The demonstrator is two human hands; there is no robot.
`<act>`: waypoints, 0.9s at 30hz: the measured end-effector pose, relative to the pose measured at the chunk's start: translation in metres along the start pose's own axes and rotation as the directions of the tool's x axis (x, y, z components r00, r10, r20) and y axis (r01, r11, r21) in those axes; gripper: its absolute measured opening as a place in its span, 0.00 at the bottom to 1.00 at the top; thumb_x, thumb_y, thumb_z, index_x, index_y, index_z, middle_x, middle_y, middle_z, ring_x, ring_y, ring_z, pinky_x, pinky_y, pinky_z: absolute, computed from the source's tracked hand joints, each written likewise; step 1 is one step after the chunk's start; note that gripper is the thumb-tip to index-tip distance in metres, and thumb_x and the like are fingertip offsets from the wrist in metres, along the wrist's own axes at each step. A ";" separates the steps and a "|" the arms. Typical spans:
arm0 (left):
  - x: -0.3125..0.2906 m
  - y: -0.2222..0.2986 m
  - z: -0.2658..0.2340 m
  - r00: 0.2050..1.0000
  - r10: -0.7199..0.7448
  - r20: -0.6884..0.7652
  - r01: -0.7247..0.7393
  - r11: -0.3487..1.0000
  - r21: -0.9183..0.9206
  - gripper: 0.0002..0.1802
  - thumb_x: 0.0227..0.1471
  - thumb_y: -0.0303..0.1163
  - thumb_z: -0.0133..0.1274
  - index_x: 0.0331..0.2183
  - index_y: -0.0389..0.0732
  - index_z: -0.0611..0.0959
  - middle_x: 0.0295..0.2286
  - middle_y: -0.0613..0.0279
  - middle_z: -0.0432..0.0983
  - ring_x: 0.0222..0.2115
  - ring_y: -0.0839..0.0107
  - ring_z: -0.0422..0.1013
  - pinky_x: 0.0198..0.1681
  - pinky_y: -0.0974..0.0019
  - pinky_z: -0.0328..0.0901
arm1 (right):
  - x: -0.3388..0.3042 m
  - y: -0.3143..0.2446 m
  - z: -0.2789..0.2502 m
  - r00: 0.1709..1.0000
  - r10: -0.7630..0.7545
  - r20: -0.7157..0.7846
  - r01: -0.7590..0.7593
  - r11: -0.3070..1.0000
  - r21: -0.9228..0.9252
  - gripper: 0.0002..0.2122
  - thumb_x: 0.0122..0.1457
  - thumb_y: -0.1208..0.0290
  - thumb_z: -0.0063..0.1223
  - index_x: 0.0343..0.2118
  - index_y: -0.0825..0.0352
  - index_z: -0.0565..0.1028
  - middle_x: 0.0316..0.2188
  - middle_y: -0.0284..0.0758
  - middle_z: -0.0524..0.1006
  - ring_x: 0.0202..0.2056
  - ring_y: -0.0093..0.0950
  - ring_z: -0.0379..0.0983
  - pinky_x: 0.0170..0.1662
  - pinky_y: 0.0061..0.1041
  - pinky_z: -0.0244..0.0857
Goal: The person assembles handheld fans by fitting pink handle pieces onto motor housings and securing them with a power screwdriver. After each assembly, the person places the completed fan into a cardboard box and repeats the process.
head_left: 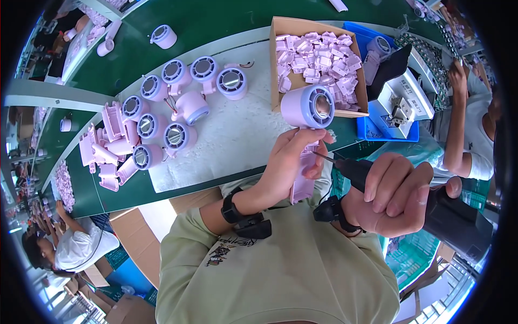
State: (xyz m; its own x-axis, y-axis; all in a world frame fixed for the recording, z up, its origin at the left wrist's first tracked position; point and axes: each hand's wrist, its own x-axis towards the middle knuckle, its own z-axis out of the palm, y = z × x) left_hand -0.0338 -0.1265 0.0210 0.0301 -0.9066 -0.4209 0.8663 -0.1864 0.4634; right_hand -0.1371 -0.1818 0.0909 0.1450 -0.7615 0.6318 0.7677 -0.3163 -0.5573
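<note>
My left hand (280, 162) is closed round the open handle of a pink handheld fan (298, 107), whose round head with a lilac rim points up and to the right. My right hand (393, 197) is wrapped round a black electric screwdriver (456, 221). Its thin bit points left at the fan's handle, beside my left fingers; whether the tip touches the handle I cannot tell. On the white mat (237, 146) to the left stand several similar fan heads (180, 136), some with loose wires. Pink handle shells (112, 124) lie piled at the mat's left end.
A cardboard box (319, 27) of small pink parts stands just beyond the fan. Right of it are blue bins (388, 129) and a white carton (413, 100). Co-workers sit at the left (81, 243) and the right (469, 127). An open cardboard box (132, 237) is at lower left.
</note>
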 end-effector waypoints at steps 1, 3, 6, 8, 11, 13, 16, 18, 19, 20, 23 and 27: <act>-0.001 0.000 0.000 1.000 0.003 -0.002 -0.003 1.000 0.000 0.16 0.53 0.39 0.51 0.32 0.34 0.77 0.20 0.62 0.67 0.14 0.77 0.61 0.18 0.73 0.56 | 0.000 0.003 0.004 1.000 -0.018 -0.015 0.017 1.000 -0.020 0.10 0.59 0.77 0.39 0.43 0.57 0.63 0.12 0.25 0.58 0.09 0.16 0.53 0.13 0.17 0.55; -0.002 0.001 0.001 1.000 0.001 0.009 -0.001 0.999 0.033 0.16 0.54 0.40 0.50 0.32 0.35 0.76 0.21 0.62 0.66 0.14 0.78 0.60 0.19 0.73 0.55 | 0.000 0.005 0.005 0.999 -0.035 -0.029 0.034 0.999 -0.038 0.07 0.59 0.76 0.38 0.39 0.62 0.65 0.13 0.24 0.57 0.09 0.15 0.50 0.13 0.14 0.52; -0.006 0.002 0.005 1.000 0.006 0.006 -0.007 0.999 0.051 0.15 0.54 0.40 0.49 0.31 0.35 0.76 0.22 0.62 0.66 0.15 0.78 0.59 0.19 0.73 0.55 | -0.004 0.008 -0.004 1.000 0.016 -0.002 -0.016 1.000 0.006 0.03 0.59 0.75 0.39 0.28 0.63 0.65 0.12 0.24 0.57 0.09 0.15 0.50 0.13 0.15 0.51; -0.008 0.002 0.007 1.000 0.014 -0.006 -0.013 0.998 0.055 0.15 0.54 0.39 0.50 0.30 0.35 0.76 0.22 0.62 0.67 0.15 0.78 0.60 0.19 0.73 0.55 | -0.009 0.008 -0.004 0.999 0.026 -0.027 -0.025 1.000 0.012 0.03 0.60 0.75 0.41 0.35 0.58 0.64 0.10 0.26 0.58 0.08 0.17 0.52 0.13 0.17 0.53; -0.011 -0.001 0.006 0.998 0.042 -0.047 -0.038 0.996 0.079 0.14 0.53 0.38 0.50 0.30 0.35 0.76 0.23 0.62 0.67 0.15 0.78 0.60 0.19 0.73 0.55 | -0.013 0.008 -0.005 0.996 0.048 -0.079 -0.046 0.999 0.021 0.15 0.63 0.75 0.44 0.49 0.48 0.61 0.08 0.29 0.60 0.08 0.22 0.56 0.12 0.23 0.57; -0.012 -0.002 0.006 0.996 0.056 -0.070 -0.049 0.995 0.091 0.14 0.53 0.38 0.50 0.29 0.35 0.76 0.23 0.62 0.68 0.16 0.78 0.60 0.18 0.73 0.55 | -0.012 0.009 -0.010 0.999 0.046 -0.021 -0.045 0.998 0.045 0.15 0.63 0.74 0.44 0.49 0.48 0.61 0.08 0.29 0.61 0.07 0.22 0.55 0.12 0.23 0.57; -0.012 -0.002 0.006 0.994 0.067 -0.086 -0.057 0.991 0.119 0.13 0.52 0.37 0.50 0.30 0.35 0.77 0.23 0.62 0.68 0.16 0.77 0.61 0.19 0.74 0.56 | -0.010 0.008 -0.010 0.998 0.060 0.026 -0.061 0.997 0.038 0.15 0.63 0.74 0.45 0.49 0.47 0.61 0.08 0.29 0.62 0.07 0.22 0.55 0.12 0.23 0.57; -0.013 0.000 0.008 0.992 0.071 -0.103 -0.057 0.989 0.137 0.13 0.52 0.37 0.50 0.29 0.35 0.77 0.23 0.62 0.68 0.16 0.77 0.62 0.19 0.74 0.56 | -0.010 0.006 -0.008 0.994 0.086 0.064 -0.087 0.996 -0.001 0.15 0.63 0.73 0.45 0.49 0.46 0.61 0.08 0.29 0.63 0.06 0.22 0.55 0.12 0.22 0.57; -0.013 0.002 0.010 0.990 0.078 -0.118 -0.059 0.986 0.156 0.13 0.52 0.37 0.50 0.29 0.35 0.77 0.23 0.62 0.68 0.16 0.78 0.62 0.19 0.74 0.56 | -0.009 0.007 -0.009 0.994 0.086 0.062 -0.086 0.996 0.001 0.15 0.63 0.73 0.45 0.49 0.46 0.61 0.08 0.29 0.63 0.06 0.22 0.55 0.12 0.22 0.57; -0.013 0.003 0.011 0.988 0.084 -0.132 -0.060 0.983 0.176 0.13 0.52 0.37 0.49 0.29 0.35 0.77 0.24 0.62 0.68 0.16 0.78 0.62 0.19 0.74 0.57 | -0.009 0.007 -0.009 0.992 0.097 0.076 -0.096 0.995 -0.011 0.15 0.63 0.73 0.46 0.48 0.46 0.61 0.08 0.29 0.64 0.06 0.22 0.56 0.12 0.22 0.57; -0.010 0.008 0.008 0.989 0.100 -0.111 -0.076 0.976 0.204 0.14 0.53 0.38 0.49 0.31 0.35 0.77 0.24 0.62 0.69 0.17 0.77 0.65 0.19 0.73 0.59 | -0.005 0.009 -0.010 0.989 0.105 0.102 -0.103 0.994 -0.031 0.15 0.62 0.72 0.47 0.48 0.44 0.62 0.08 0.28 0.65 0.07 0.22 0.57 0.12 0.22 0.58; -0.007 0.030 0.021 0.995 0.091 -0.044 -0.072 0.940 0.333 0.16 0.54 0.40 0.48 0.34 0.35 0.78 0.25 0.61 0.71 0.19 0.74 0.69 0.21 0.72 0.63 | 0.008 0.013 -0.009 0.994 0.019 0.103 -0.024 0.999 0.045 0.15 0.61 0.73 0.46 0.49 0.49 0.62 0.10 0.28 0.64 0.07 0.22 0.56 0.12 0.22 0.58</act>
State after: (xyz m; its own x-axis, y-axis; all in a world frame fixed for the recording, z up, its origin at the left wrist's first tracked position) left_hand -0.0186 -0.1337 0.0540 0.1311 -0.9022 -0.4108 0.6464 -0.2363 0.7254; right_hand -0.1316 -0.1968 0.0836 0.2235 -0.7050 0.6730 0.7914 -0.2718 -0.5475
